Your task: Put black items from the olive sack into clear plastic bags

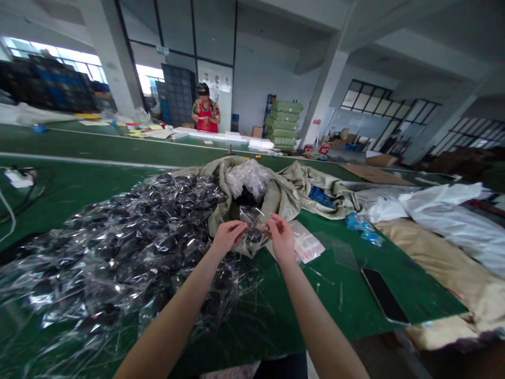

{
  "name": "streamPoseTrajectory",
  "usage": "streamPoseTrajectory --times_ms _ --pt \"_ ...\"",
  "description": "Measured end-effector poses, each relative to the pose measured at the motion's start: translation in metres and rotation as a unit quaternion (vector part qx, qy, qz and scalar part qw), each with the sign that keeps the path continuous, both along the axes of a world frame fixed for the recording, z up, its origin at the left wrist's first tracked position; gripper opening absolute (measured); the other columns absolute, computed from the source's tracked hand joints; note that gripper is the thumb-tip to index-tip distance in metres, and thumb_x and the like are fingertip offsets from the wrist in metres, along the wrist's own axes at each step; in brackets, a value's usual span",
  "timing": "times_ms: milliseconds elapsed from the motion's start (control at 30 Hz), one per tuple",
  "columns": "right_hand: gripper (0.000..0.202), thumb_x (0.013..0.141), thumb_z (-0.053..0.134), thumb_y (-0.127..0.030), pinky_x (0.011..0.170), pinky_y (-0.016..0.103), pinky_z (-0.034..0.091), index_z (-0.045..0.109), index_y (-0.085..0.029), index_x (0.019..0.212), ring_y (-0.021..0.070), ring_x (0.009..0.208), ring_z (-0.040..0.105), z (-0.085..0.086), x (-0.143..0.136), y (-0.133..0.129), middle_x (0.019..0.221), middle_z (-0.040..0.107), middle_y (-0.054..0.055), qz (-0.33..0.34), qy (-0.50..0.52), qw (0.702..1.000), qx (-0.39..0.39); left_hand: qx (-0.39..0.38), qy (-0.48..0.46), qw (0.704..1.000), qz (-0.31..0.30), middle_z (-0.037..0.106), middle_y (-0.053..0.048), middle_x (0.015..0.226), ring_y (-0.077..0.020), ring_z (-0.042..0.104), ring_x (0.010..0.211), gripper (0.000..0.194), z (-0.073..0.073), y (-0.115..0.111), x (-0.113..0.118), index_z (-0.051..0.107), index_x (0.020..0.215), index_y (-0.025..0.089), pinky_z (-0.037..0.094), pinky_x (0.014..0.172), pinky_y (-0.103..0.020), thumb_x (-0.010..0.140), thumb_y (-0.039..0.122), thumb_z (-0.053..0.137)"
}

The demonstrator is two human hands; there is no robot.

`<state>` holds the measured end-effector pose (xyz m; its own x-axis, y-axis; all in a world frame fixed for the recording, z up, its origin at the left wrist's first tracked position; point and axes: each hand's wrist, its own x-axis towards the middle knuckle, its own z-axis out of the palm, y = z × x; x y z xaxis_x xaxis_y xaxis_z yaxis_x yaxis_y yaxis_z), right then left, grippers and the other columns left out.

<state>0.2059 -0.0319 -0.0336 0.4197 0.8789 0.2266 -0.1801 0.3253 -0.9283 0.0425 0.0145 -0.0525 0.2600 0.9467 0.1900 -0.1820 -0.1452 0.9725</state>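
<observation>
Between my two hands is a clear plastic bag (252, 217) with a small dark round item (254, 235) low in it. My left hand (230, 235) pinches the bag's left side, and my right hand (281, 237) pinches its right side. Just beyond them an olive woven sack (219, 221) lies with its mouth gaping, crumpled clear plastic (248, 176) at its top and dark contents inside. To the left spreads a large heap of dark items in clear bags (150, 237). A stack of flat clear bags (307, 242) lies beside my right hand.
A phone (384, 295) lies on the green table (276, 321) at the right. Small blue packets (365, 229) and another olive sack (335, 197) are behind it. White and tan sacks (442, 247) line the right edge. Across the table stands a person in a red apron (207, 116).
</observation>
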Motion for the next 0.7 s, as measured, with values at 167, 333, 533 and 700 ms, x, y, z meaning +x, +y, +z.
streamPoseTrajectory --times_ms 167,333,533,700 --pt "0.031 0.069 0.076 -0.040 0.077 0.034 0.055 0.069 -0.018 0.090 0.0167 0.078 0.066 -0.011 0.005 0.000 0.085 0.072 0.003 0.053 -0.015 0.998 -0.027 -0.009 -0.027 0.999 0.020 0.044 0.005 0.043 -0.0078 0.035 0.037 0.032 0.001 0.001 0.003 0.069 0.071 0.016 0.024 0.038 -0.021 0.075 0.048 0.070" --pt "0.025 0.068 0.076 -0.041 0.073 0.032 0.053 0.072 -0.019 0.078 0.0159 0.069 0.063 -0.018 0.005 0.001 0.072 0.070 0.001 0.025 -0.061 0.997 -0.038 0.002 -0.019 0.999 0.034 0.044 0.004 0.042 -0.0080 0.036 0.037 0.032 -0.001 0.001 0.004 0.069 0.069 0.017 0.024 0.038 -0.021 0.075 0.048 0.069" --pt "0.023 0.071 0.074 -0.042 0.071 0.033 0.052 0.072 -0.019 0.077 0.0169 0.068 0.063 -0.015 0.009 0.003 0.073 0.070 0.002 0.024 -0.083 0.996 -0.029 0.054 0.028 0.997 0.056 0.047 0.004 0.041 -0.0102 0.039 0.036 0.031 -0.001 0.006 -0.001 0.071 0.071 0.019 0.030 0.038 -0.023 0.079 0.047 0.064" --pt "0.022 0.076 0.071 -0.041 0.074 0.032 0.050 0.069 -0.020 0.077 0.0176 0.071 0.062 -0.011 0.018 0.004 0.073 0.068 0.001 -0.004 -0.141 0.990 0.013 0.122 0.078 0.987 0.073 0.073 -0.004 0.070 -0.0183 0.063 0.065 0.022 0.008 0.010 -0.007 0.077 0.071 0.020 0.049 0.062 -0.026 0.075 0.040 0.070"
